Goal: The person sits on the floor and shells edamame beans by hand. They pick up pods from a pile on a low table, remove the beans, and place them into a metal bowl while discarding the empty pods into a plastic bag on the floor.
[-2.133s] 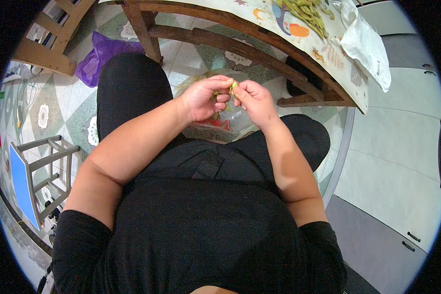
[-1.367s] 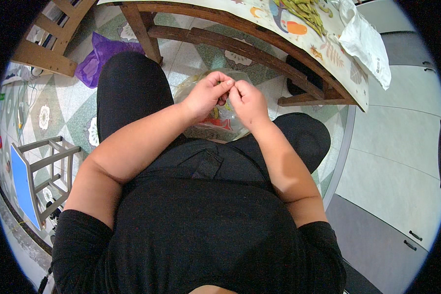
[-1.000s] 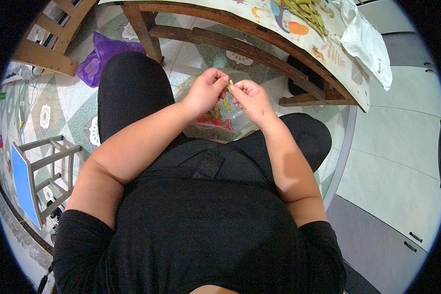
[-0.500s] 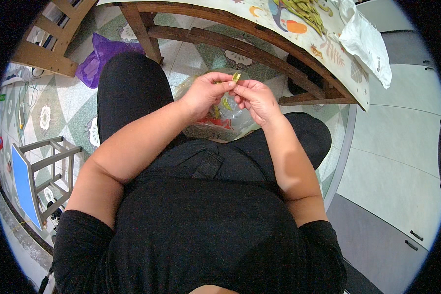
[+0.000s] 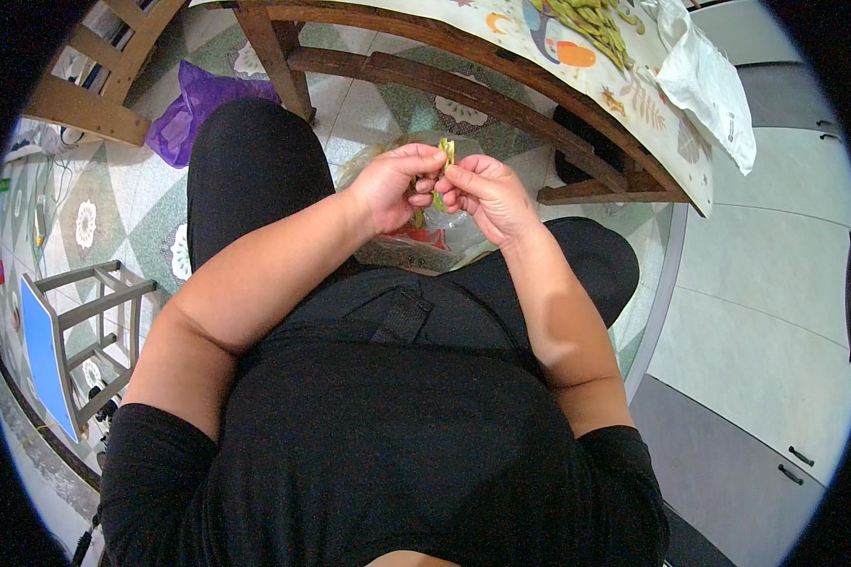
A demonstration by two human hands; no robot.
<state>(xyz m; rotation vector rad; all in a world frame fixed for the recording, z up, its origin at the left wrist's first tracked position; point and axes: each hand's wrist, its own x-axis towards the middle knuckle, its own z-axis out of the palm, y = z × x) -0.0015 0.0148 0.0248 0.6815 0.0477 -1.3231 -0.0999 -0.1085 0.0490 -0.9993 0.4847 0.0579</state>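
Between my knees, a small yellow-green bean pod [image 5: 447, 148] is pinched in the fingertips of both hands, and its upper end looks split. My left hand [image 5: 394, 187] grips it from one side with thumb and forefinger. From the other side my right hand [image 5: 488, 194] closes on it, its lower fingers curled. Just beneath both hands lies a clear plastic bag [image 5: 392, 248] with green and yellowish bits and some red showing; the hands hide part of it. More green bean pods [image 5: 591, 26] are heaped on the table [image 5: 501, 21] ahead of me.
A white plastic bag [image 5: 704, 80] hangs over the table's right edge. A purple bag [image 5: 175, 123] lies on the tiled floor by my left knee. At left are a blue-topped stool [image 5: 49, 354] and a wooden frame [image 5: 80, 104]; pale cabinets [image 5: 766, 274] line the right.
The pod has turned more upright and shifted slightly left between my fingertips. My right fingers have moved a little left. Both hands still hold it, and the surroundings look the same.
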